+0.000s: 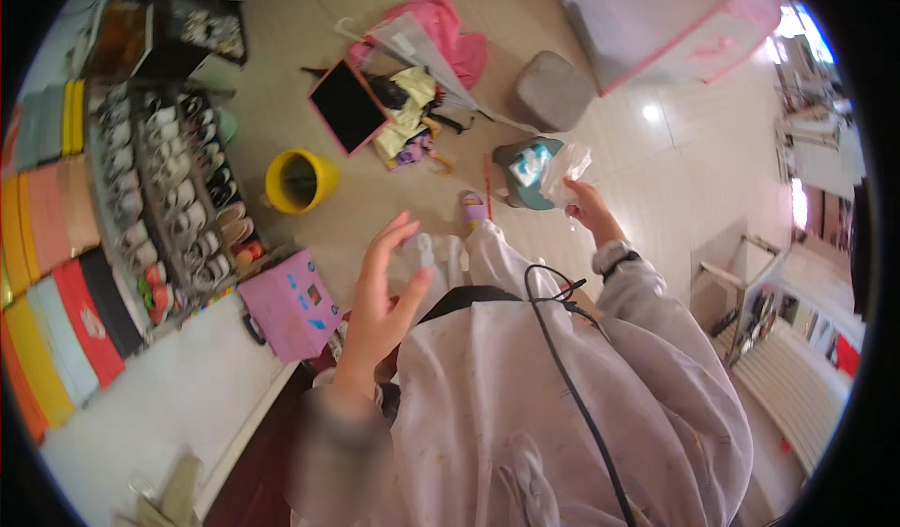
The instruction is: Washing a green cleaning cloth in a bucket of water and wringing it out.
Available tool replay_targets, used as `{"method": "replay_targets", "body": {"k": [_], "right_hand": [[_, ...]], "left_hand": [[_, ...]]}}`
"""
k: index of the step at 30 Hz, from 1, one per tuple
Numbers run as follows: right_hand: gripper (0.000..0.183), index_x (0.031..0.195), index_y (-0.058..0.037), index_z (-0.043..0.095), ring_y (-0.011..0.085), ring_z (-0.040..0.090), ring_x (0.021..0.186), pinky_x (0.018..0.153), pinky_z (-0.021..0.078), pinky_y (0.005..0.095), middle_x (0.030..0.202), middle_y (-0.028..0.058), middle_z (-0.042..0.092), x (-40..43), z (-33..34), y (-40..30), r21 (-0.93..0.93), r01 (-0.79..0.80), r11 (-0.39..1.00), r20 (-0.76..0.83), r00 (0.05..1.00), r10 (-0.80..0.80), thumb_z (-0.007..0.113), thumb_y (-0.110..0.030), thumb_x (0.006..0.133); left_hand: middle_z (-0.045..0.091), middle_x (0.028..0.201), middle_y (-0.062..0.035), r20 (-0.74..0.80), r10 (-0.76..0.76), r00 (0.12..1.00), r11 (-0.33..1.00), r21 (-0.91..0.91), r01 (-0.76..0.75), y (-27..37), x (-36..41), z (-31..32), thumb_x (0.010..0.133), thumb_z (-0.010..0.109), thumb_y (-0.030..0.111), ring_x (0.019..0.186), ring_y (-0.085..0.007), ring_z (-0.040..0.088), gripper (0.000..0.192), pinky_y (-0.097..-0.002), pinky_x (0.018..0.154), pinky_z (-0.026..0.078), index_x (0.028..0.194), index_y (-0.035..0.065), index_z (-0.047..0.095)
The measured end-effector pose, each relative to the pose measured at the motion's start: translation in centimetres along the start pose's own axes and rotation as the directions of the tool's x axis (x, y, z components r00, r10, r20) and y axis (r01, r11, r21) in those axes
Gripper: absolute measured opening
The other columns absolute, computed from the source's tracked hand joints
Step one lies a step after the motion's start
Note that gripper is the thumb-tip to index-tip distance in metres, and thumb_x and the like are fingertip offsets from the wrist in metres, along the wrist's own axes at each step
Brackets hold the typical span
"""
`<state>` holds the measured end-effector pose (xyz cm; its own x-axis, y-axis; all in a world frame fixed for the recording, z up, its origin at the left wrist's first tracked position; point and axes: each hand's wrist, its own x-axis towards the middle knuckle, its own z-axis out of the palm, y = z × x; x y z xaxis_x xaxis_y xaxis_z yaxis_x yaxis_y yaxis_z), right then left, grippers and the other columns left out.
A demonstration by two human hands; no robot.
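Note:
My right hand (593,210) pinches a crumpled clear plastic bag (564,168) above a teal stool (534,195). A white and turquoise soft pack (531,165), perhaps of tissues, lies on the stool's top beside the bag. My left hand (383,302) is raised in front of my body, fingers apart and nothing in it. Below, one foot in a purple slipper (474,207) stands close to the stool. A thin red stick (487,182) is between the slipper and the stool.
Ahead lie a clear umbrella (422,49), pink fabric (450,28), a pink-framed black board (349,107) and several folded umbrellas (408,112). A yellow bucket (301,181) and shoe rack (176,182) stand left, a grey stool (554,91) beyond. A purple case (292,305) leans nearby.

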<state>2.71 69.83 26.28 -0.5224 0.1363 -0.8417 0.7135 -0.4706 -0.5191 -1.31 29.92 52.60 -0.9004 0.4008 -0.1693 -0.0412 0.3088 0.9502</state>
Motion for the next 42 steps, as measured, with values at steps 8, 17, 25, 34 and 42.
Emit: {"method": "replay_targets", "body": {"k": [8, 17, 25, 34, 42], "right_hand": [[0.025, 0.085, 0.0014, 0.058, 0.0215, 0.048, 0.048, 0.038, 0.0355, 0.0342, 0.070, 0.0102, 0.053, 9.6, -6.0, 8.6, 0.129, -0.049, 0.990, -0.614, 0.781, 0.118, 0.067, -0.022, 0.085], [0.029, 0.097, 0.0044, 0.064, 0.0309, 0.062, 0.066, 0.047, 0.0477, 0.0412, 0.085, 0.0180, 0.063, 21.9, -8.7, 18.6, 0.042, -0.101, 0.994, -0.772, 0.629, 0.097, 0.064, -0.020, 0.080], [0.037, 0.104, 0.0016, 0.063, 0.0419, 0.065, 0.090, 0.083, 0.0515, 0.0441, 0.102, 0.0277, 0.066, 24.4, -4.0, 16.7, -0.188, -0.167, 0.968, -0.674, 0.739, -0.003, 0.065, -0.026, 0.080], [0.019, 0.096, -0.0064, 0.067, 0.0338, 0.066, 0.091, 0.078, 0.0501, 0.0435, 0.097, 0.0158, 0.069, 18.4, -6.1, 13.5, -0.363, -0.299, 0.883, -0.932, 0.103, -0.348, 0.061, -0.020, 0.084], [0.029, 0.106, -0.0052, 0.063, 0.0265, 0.064, 0.096, 0.084, 0.0485, 0.0332, 0.103, 0.0132, 0.066, 7.6, 17.5, 5.4, -0.521, 0.632, 0.574, 0.627, 0.740, -0.245, 0.063, -0.002, 0.077]], "left_hand": [[0.041, 0.145, -0.0176, 0.291, -0.211, 0.933, 0.974, 0.138, 0.177, -4.0, 5.0, 3.4, 0.088, 0.063, 0.015, 0.136, -0.0277, 0.037, 0.051, -0.0404, 0.112, 0.026, 0.133, 0.0015, 0.046], [0.037, 0.146, -0.0212, 0.424, -0.417, 0.804, 0.883, -0.020, 0.469, -13.0, 7.3, 6.6, 0.082, 0.070, 0.019, 0.138, -0.0304, 0.032, 0.060, -0.0420, 0.114, 0.021, 0.132, -0.0015, 0.045], [0.040, 0.143, -0.0233, 0.385, -0.496, 0.778, 0.860, 0.096, 0.501, -15.4, 5.9, 4.9, 0.078, 0.072, 0.021, 0.137, -0.0318, 0.034, 0.057, -0.0421, 0.112, 0.024, 0.126, 0.0002, 0.049], [0.051, 0.135, -0.0179, 0.256, -0.440, 0.861, 0.892, 0.013, 0.452, -15.1, 3.9, 5.7, 0.078, 0.067, 0.006, 0.133, -0.0357, 0.040, 0.033, -0.0445, 0.109, 0.030, 0.110, 0.0028, 0.059], [0.042, 0.143, -0.0189, -0.202, -0.432, 0.879, 0.901, -0.060, 0.429, -15.0, -1.2, 5.5, 0.084, 0.062, 0.003, 0.135, -0.0320, 0.038, 0.053, -0.0435, 0.111, 0.028, 0.134, -0.0016, 0.043]]}}
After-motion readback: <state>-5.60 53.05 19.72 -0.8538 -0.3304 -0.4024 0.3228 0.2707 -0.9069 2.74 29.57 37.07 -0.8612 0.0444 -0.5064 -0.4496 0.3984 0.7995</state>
